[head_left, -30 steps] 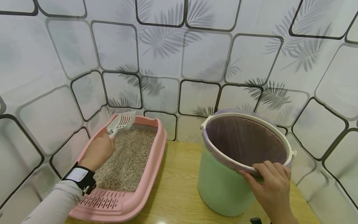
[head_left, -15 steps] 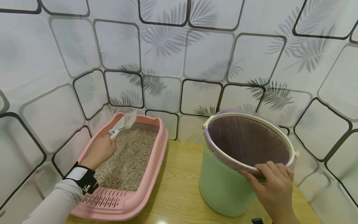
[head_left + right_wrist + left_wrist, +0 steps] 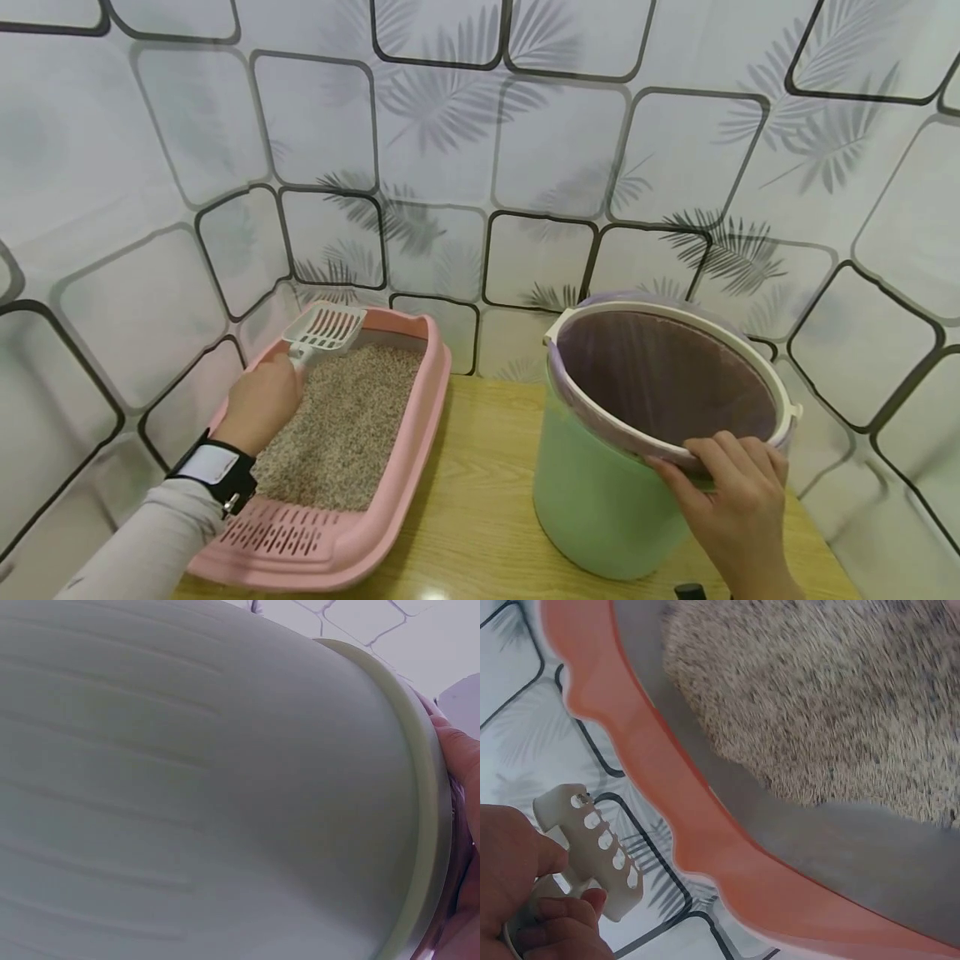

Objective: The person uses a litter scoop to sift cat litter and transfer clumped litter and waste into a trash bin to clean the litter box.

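In the head view my left hand (image 3: 262,402) grips the handle of a white slotted litter scoop (image 3: 324,327). The scoop is raised above the back left part of a pink litter box (image 3: 411,492), and no litter shows on it. Grey-brown cat litter (image 3: 348,425) lies in the box. At the right, my right hand (image 3: 738,504) holds the front rim of a green bin (image 3: 600,500), fingers over the edge and thumb outside. A purplish bag (image 3: 660,375) lines the bin, under a white ring (image 3: 600,419). In the right wrist view the bin's wall (image 3: 300,780) fills most of the picture.
Box and bin stand apart on a wood-grain surface (image 3: 472,483). Patterned white sheeting (image 3: 540,150) rises behind and at both sides. A slotted pink step (image 3: 277,533) forms the box's front. A small dark object (image 3: 688,592) shows at the bottom edge.
My left hand has turned the scoop: its head was tilted on edge half a second ago and now shows its slotted face more fully. The right hand keeps its hold on the bin rim.
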A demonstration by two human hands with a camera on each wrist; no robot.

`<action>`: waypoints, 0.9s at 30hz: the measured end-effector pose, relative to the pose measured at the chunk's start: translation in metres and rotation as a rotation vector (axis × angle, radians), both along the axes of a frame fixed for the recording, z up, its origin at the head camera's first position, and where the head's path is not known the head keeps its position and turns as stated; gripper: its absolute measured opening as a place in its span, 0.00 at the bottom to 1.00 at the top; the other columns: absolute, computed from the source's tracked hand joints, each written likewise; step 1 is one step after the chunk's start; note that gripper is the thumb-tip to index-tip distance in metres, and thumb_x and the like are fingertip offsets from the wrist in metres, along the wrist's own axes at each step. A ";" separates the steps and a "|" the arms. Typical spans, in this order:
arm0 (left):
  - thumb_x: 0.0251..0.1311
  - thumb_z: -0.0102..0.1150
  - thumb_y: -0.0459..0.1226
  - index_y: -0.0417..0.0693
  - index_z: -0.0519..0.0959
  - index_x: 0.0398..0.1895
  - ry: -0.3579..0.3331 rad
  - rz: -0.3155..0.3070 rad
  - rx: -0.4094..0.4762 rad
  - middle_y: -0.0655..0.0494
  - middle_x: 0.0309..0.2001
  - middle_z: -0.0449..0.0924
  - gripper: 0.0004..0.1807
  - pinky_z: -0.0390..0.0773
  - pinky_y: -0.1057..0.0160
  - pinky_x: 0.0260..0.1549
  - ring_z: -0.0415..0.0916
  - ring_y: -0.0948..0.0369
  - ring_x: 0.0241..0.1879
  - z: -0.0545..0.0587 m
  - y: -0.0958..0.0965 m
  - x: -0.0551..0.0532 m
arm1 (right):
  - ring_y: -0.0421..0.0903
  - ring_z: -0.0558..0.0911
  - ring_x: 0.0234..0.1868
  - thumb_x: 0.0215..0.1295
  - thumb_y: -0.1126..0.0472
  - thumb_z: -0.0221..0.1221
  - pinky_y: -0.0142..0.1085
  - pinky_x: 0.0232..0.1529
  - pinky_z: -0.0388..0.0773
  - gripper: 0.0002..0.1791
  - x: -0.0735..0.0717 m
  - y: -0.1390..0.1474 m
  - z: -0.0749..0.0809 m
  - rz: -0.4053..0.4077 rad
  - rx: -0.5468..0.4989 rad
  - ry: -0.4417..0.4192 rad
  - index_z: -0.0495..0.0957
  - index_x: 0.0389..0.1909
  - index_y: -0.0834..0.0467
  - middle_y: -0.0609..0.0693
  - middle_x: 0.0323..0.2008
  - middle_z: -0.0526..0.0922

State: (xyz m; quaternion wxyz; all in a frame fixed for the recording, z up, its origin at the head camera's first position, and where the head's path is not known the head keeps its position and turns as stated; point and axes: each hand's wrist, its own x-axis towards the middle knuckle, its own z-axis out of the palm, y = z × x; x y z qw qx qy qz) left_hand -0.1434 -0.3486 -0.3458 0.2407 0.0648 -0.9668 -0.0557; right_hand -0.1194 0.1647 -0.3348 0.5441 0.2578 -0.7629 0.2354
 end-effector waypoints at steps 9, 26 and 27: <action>0.61 0.53 0.32 0.29 0.68 0.24 0.128 0.016 -0.124 0.32 0.17 0.76 0.13 0.71 0.43 0.13 0.75 0.39 0.15 -0.002 0.002 -0.001 | 0.49 0.64 0.26 0.62 0.32 0.54 0.42 0.40 0.54 0.36 0.000 0.000 0.000 0.000 -0.008 0.007 0.77 0.19 0.64 0.51 0.18 0.72; 0.70 0.44 0.38 0.22 0.63 0.62 -0.190 -0.099 0.148 0.37 0.27 0.78 0.27 0.66 0.57 0.17 0.71 0.53 0.18 0.016 -0.006 -0.006 | 0.48 0.64 0.26 0.62 0.32 0.54 0.42 0.40 0.54 0.35 0.000 0.000 0.000 0.006 -0.012 0.010 0.77 0.19 0.62 0.50 0.18 0.71; 0.70 0.43 0.39 0.22 0.62 0.63 -0.199 -0.107 0.168 0.38 0.27 0.78 0.28 0.65 0.58 0.17 0.70 0.55 0.17 0.016 -0.006 -0.007 | 0.48 0.64 0.26 0.62 0.32 0.54 0.41 0.40 0.54 0.35 -0.001 0.000 0.001 0.006 -0.014 0.012 0.77 0.19 0.62 0.50 0.18 0.71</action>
